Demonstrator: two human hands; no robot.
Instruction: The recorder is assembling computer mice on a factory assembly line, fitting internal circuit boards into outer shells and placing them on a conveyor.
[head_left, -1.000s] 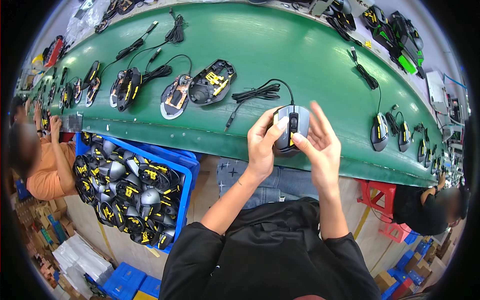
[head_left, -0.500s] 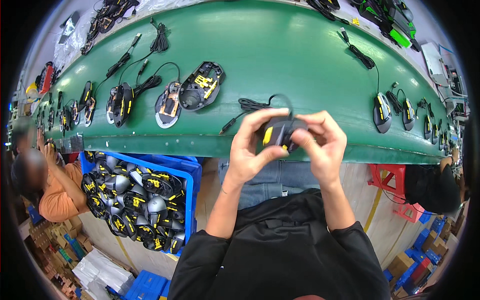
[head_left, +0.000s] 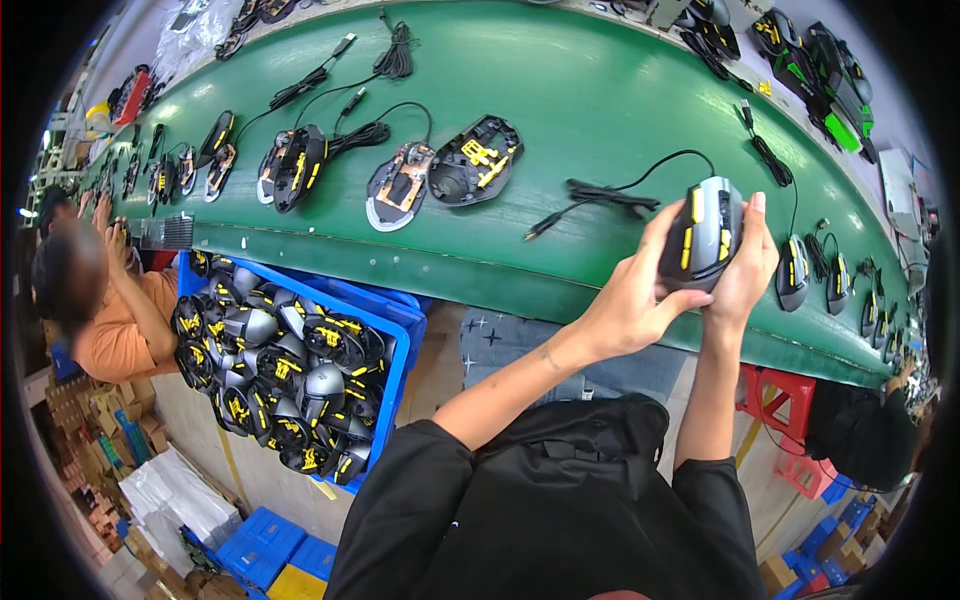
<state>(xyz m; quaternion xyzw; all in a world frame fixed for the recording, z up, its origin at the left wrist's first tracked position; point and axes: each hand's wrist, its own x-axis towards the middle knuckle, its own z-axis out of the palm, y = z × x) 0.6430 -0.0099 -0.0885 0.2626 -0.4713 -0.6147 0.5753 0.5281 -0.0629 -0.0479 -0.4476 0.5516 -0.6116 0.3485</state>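
Between my two hands I hold a computer mouse (head_left: 712,232), grey and black with yellow side parts, above the near edge of the green bench. My left hand (head_left: 643,285) grips its left side, with the thumb along the near end. My right hand (head_left: 742,265) wraps round the right side and supports it from below. A black cable (head_left: 668,160) runs from its far end to a tied bundle (head_left: 612,194) on the bench. Left of it lie an opened mouse shell (head_left: 478,160) with yellow inner parts and a mouse base (head_left: 398,188) with a bare circuit board.
A blue crate (head_left: 398,385) full of mouse shells stands left, below the green bench (head_left: 560,90). More mice (head_left: 793,272) with cables line the bench at right, and opened ones (head_left: 300,168) at left. A co-worker (head_left: 130,330) in orange sits far left; red stools (head_left: 775,400) stand right.
Both hands have moved right with the mouse and turned it, so its grey top now shows. The view has shifted, and the cable now stretches from its bundle toward the right.
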